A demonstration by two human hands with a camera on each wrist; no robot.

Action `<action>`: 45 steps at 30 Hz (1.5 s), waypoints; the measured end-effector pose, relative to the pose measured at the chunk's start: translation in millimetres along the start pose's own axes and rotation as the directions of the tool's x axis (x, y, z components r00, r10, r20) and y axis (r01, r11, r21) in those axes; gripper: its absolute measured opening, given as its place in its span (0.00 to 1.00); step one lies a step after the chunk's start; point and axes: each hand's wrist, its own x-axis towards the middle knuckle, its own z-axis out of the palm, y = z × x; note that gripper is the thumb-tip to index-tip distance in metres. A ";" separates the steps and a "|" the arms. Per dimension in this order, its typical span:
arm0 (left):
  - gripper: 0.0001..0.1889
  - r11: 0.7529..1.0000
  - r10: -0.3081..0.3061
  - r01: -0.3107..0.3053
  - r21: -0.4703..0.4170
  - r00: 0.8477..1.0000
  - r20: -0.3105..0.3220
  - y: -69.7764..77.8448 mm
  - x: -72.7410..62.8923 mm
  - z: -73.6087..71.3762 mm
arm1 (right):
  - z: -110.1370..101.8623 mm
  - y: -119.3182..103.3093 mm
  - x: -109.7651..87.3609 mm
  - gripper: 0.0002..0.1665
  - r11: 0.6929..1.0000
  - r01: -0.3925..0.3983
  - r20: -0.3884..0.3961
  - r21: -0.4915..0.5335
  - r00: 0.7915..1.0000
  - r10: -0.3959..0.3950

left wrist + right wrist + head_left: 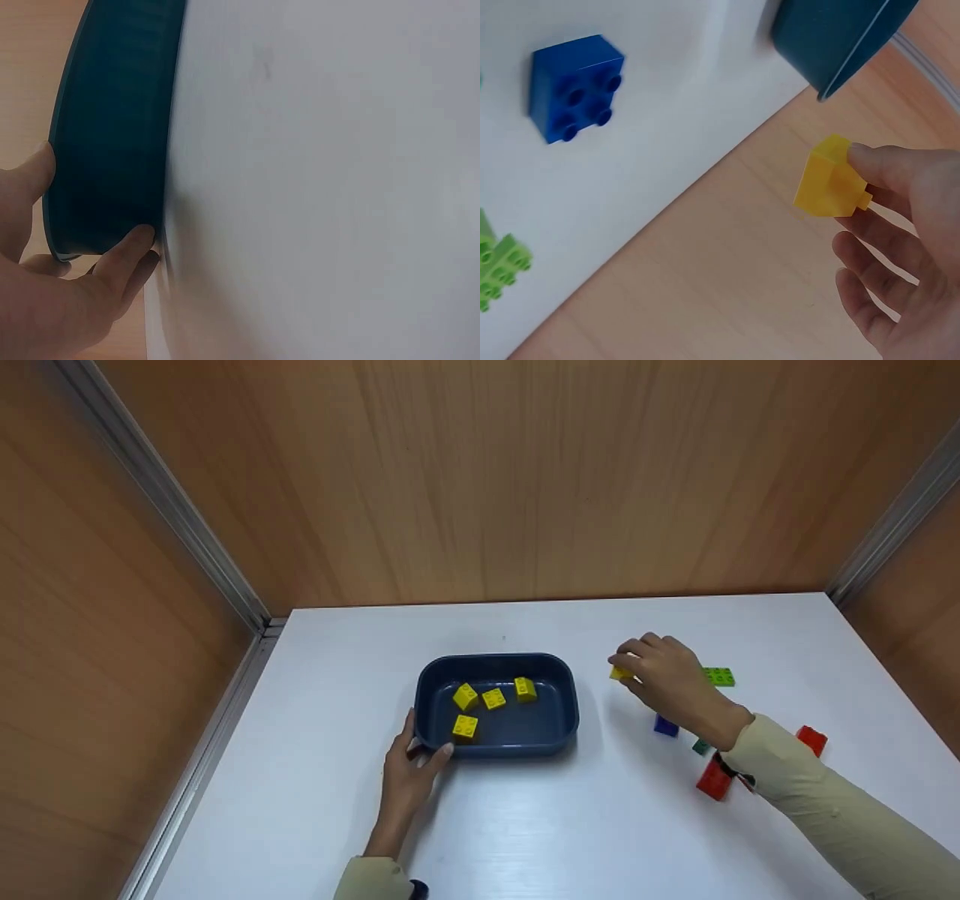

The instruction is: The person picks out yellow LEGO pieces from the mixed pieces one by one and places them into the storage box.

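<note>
A dark blue tray (555, 735) rests on the white table with several yellow bricks, one being a yellow brick (465, 727) near its front left corner. My left hand (407, 776) grips the tray at that corner; the left wrist view has the thumb at the rim of the tray (112, 135) and fingers against its side. To the right of the tray, my right hand (671, 679) is raised over the table. Its thumb and fingertips pinch a yellow brick (829, 180) with a sloped face, seen clearly in the right wrist view.
Under and around the right arm lie a blue brick (665, 726), a light green brick (718, 676), a dark green brick (700, 747), and red bricks, one being a red brick (714, 780) partly behind the wrist. A wooden panel (480, 487) stands along the table's back edge.
</note>
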 end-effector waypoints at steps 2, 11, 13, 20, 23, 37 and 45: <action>0.45 1.000 0.012 -0.012 -0.007 1.000 0.001 -0.3 -0.9 -0.5 | 0.3 -6.1 4.0 0.18 1.000 0.030 -0.018 -0.004 0.999 -0.030; 0.46 1.000 -0.008 0.008 -0.011 1.000 -0.002 0.2 -2.7 -0.6 | 1.8 -34.8 21.9 0.17 0.993 0.116 -0.026 -0.021 0.993 -0.116; 0.45 1.000 -0.007 0.007 -0.016 1.000 -0.004 0.0 -2.6 -0.8 | 3.8 -40.5 25.4 0.16 0.991 0.130 -0.027 -0.014 0.991 -0.130; 0.45 0.999 -0.009 0.009 -0.034 1.000 -0.004 0.4 -2.4 -1.6 | 14.0 -56.6 35.8 0.15 0.983 0.183 -0.010 -0.007 0.983 -0.183; 0.46 0.999 -0.009 0.008 -0.035 1.000 -0.003 0.7 -2.8 -2.1 | 18.3 -62.6 39.6 0.14 0.979 0.205 -0.006 -0.016 0.979 -0.205; 0.45 0.998 -0.008 0.008 -0.064 1.000 0.000 -0.3 -3.0 -4.1 | 33.6 -86.5 53.3 0.18 0.971 0.237 0.120 0.033 0.963 -0.239; 0.45 0.998 -0.016 0.016 -0.064 1.000 -0.003 -0.3 -2.1 -4.7 | 36.7 -94.7 61.1 0.15 0.953 0.300 0.169 0.035 0.938 -0.301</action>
